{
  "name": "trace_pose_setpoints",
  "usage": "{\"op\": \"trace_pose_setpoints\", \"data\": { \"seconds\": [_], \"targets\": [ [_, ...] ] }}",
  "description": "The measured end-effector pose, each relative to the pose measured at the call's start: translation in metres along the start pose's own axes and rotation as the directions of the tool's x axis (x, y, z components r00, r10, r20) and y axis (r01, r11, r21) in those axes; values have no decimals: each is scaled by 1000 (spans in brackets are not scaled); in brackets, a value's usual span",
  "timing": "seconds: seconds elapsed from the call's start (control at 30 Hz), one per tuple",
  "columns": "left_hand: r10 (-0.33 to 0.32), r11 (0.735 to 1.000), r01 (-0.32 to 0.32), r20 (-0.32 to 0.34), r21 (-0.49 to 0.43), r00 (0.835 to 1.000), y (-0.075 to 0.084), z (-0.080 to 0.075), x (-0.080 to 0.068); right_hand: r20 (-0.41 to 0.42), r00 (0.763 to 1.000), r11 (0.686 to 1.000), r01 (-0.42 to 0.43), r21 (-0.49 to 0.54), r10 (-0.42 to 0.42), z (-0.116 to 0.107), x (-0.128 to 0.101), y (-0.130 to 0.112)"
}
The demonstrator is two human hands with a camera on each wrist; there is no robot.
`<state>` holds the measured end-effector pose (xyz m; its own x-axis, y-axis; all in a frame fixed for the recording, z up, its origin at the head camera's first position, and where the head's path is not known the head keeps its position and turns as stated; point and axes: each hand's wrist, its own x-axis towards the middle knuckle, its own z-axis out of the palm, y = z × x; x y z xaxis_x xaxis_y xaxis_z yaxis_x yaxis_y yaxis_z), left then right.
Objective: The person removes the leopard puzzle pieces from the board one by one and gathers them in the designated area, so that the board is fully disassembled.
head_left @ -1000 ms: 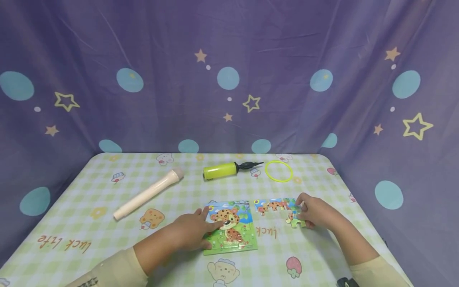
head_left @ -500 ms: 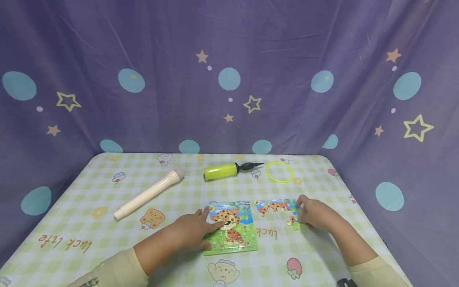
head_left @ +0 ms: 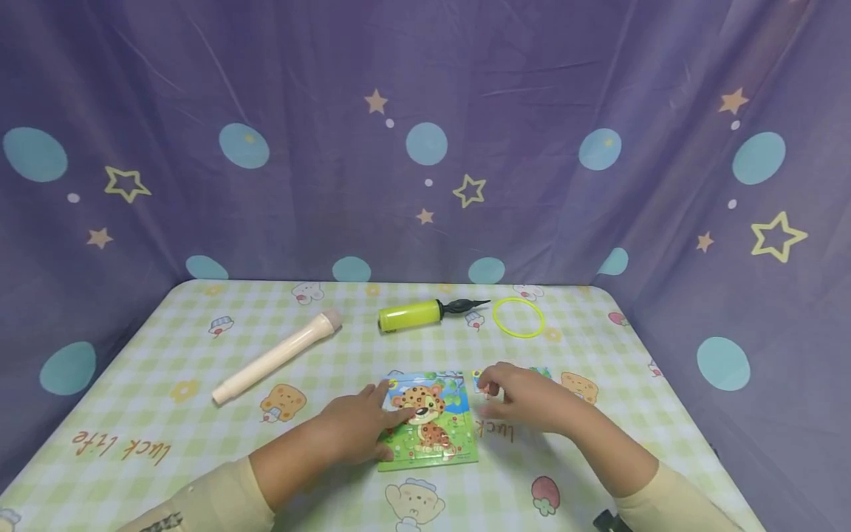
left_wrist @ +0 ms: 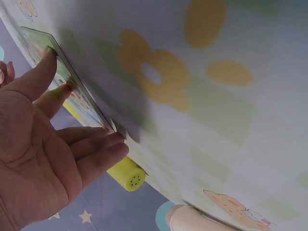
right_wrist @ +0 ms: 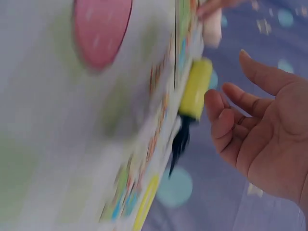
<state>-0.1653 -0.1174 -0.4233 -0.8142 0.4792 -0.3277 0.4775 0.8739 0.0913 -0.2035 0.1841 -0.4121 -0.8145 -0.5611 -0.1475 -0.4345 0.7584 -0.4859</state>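
Note:
A square jigsaw puzzle board (head_left: 432, 440) with a spotted leopard picture lies flat on the table. My left hand (head_left: 352, 428) rests on its left side, fingers mostly straight; in the left wrist view, thumb and fingertips touch the board (left_wrist: 81, 100). Right of the board, my right hand (head_left: 532, 399) hovers over a partly joined row of puzzle pieces (head_left: 541, 372) and covers most of it. In the right wrist view the right hand's (right_wrist: 264, 120) fingers are loosely bent and hold nothing, with the blurred pieces (right_wrist: 127, 192) beside it.
Behind the board lie a yellow hand pump (head_left: 411, 316) with a black nozzle and a thin yellow ring (head_left: 518, 318). A cream-coloured stick (head_left: 275, 358) with a wider end lies at the left. A purple curtain (head_left: 425, 236) hangs behind the table.
My right hand has moved left from the right end of the puzzle pieces towards the board, and now covers most of the row. The left hand has stayed on the board.

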Motion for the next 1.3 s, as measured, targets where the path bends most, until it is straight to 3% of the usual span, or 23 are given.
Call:
{"op": "trace_pose_setpoints", "data": {
  "seconds": [0.17, 0.3, 0.4, 0.57, 0.97, 1.3],
  "targets": [
    [93, 993, -90, -44, 76, 995, -2, 1, -2, 87, 995, 990, 64, -130, -53, 24, 12, -24],
    [144, 987, -139, -67, 75, 987, -4, 3, -1, 126, 990, 967, 86, -238, -57, 41, 18, -32],
    [183, 982, -178, -71, 62, 981, -5, 5, 1, 134, 990, 959, 89, -268, -54, 46, 20, -34],
    [275, 955, -266, -53, 129, 960, -4, 6, 1, 125, 989, 964, 103, -247, -74, 46, 29, -34],
    [252, 954, -248, 2, 168, 968, 3, 4, 0, 77, 996, 968, 71, -239, -53, 52, 60, -37],
    [290, 931, -273, -37, 240, 956, 5, 4, 1, 97, 995, 982, 32, -186, -15, 53, 68, -36]
  ]
}}
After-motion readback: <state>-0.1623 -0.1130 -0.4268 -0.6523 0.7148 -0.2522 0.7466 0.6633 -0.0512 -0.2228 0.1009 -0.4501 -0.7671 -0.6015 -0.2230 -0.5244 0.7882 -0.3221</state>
